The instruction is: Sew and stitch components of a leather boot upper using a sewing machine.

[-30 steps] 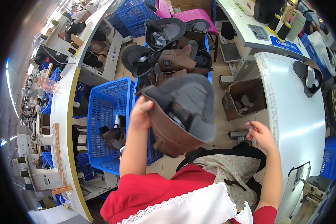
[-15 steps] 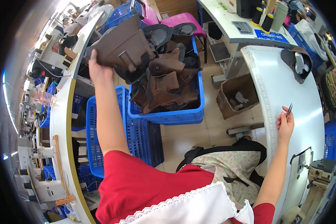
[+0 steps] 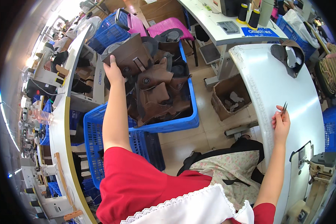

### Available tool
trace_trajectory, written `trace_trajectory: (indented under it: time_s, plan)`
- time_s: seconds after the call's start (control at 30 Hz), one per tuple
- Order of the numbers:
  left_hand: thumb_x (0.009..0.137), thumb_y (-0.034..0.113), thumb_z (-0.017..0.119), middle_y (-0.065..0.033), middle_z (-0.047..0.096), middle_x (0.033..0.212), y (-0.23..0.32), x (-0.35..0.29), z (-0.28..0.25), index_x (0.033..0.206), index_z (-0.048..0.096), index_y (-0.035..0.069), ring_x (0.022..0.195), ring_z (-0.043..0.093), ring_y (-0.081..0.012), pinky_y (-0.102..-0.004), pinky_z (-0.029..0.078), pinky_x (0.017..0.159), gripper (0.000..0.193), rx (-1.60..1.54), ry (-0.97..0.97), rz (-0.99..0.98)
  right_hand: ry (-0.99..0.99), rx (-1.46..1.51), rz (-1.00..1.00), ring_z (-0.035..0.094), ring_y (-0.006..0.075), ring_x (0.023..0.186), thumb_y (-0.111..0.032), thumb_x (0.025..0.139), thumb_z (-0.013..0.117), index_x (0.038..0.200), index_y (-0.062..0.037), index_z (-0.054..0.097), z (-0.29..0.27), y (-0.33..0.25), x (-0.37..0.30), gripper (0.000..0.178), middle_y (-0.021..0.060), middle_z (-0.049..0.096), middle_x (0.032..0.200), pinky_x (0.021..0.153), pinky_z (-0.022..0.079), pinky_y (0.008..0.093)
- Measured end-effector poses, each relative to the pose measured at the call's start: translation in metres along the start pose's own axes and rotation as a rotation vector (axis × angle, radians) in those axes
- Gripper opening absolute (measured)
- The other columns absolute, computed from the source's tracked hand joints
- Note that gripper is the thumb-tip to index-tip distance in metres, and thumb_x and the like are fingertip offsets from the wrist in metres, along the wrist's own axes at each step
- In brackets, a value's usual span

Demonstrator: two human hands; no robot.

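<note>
My left hand point(image 3: 115, 74) grips the near left edge of a brown leather boot upper point(image 3: 125, 53), with the thumb on its face. This piece has a strap loop and a dark lining, and it rests against the heap of brown leather uppers point(image 3: 158, 87) in a blue plastic crate point(image 3: 168, 127). Over the white table point(image 3: 257, 71) on the right, my right hand point(image 3: 281, 125) is closed around small pointed thread snips point(image 3: 285, 107), tips up. The fingers partly hide their handle.
At the table's far end lies a dark brown upper point(image 3: 287, 58) with a pale piece inside. A sewing machine point(image 3: 323, 168) stands at the near right. Below the table is a cardboard box point(image 3: 231, 97) with scraps. Another blue crate point(image 3: 95, 149) sits lower left, and a pink chair point(image 3: 170, 26) behind.
My left hand has brought the boot upper down and nearer the heap in the crate. The view has shifted slightly. My right hand still holds the snips above the table, turned a little.
</note>
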State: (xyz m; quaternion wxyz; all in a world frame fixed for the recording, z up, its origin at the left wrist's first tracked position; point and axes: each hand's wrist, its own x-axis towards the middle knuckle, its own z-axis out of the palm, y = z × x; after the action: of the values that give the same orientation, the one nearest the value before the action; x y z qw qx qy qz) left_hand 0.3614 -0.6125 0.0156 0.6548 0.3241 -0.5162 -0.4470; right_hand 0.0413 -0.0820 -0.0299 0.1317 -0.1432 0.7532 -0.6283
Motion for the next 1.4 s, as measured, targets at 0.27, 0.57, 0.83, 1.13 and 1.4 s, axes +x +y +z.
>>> trace_trajectory:
  time_s: [0.27,0.57,0.83,1.13,1.4]
  plan:
    - [0.096,0.025,0.060,-0.0150,0.057,0.124,0.079,-0.004,-0.062,0.129,0.046,0.001,0.109,0.059,-0.0292,-0.0435,0.051,0.090,0.044,-0.116,0.139,-0.024,-0.017,0.035,-0.042,0.045,0.0029,0.060,-0.015,0.096,0.056,0.117,-0.0060,0.061,-0.005,0.013,0.005,0.023,-0.0022,0.054,0.074,0.052,0.036,0.0170]
    - [0.096,0.022,0.060,-0.0096,0.060,0.114,0.090,-0.086,-0.141,0.117,0.056,-0.002,0.103,0.054,-0.0175,-0.0312,0.042,0.094,0.032,0.460,0.017,0.096,-0.009,0.037,-0.084,0.045,0.0031,0.059,-0.013,0.096,0.056,0.116,-0.0047,0.061,-0.009,0.017,0.005,0.022,-0.0020,0.054,0.074,0.051,0.037,0.0171]
    - [0.100,0.038,0.051,-0.0149,0.045,0.141,-0.029,-0.149,-0.188,0.142,0.035,0.002,0.128,0.045,-0.0258,-0.0374,0.035,0.108,0.057,0.305,0.023,-0.190,-0.034,0.064,-0.099,0.045,0.0030,0.059,-0.014,0.096,0.056,0.116,-0.0047,0.061,-0.007,0.020,0.006,0.022,-0.0020,0.053,0.073,0.050,0.036,0.0168]
    - [0.096,0.056,0.046,-0.0132,0.034,0.150,-0.044,-0.189,-0.224,0.147,0.026,0.006,0.137,0.034,-0.0272,-0.0428,0.024,0.114,0.074,0.018,0.124,-0.410,-0.037,0.051,-0.093,0.045,0.0031,0.059,-0.014,0.096,0.056,0.116,-0.0050,0.061,-0.009,0.020,0.007,0.023,-0.0015,0.054,0.074,0.051,0.037,0.0169]
    - [0.095,0.056,0.048,-0.0108,0.044,0.144,-0.040,-0.205,-0.273,0.143,0.035,0.007,0.132,0.042,-0.0263,-0.0430,0.027,0.109,0.070,0.108,0.063,-0.600,-0.044,0.056,-0.088,0.047,0.0026,0.060,-0.011,0.094,0.056,0.114,-0.0105,0.062,0.000,0.031,0.009,0.020,-0.0042,0.056,0.074,0.049,0.038,0.0178]
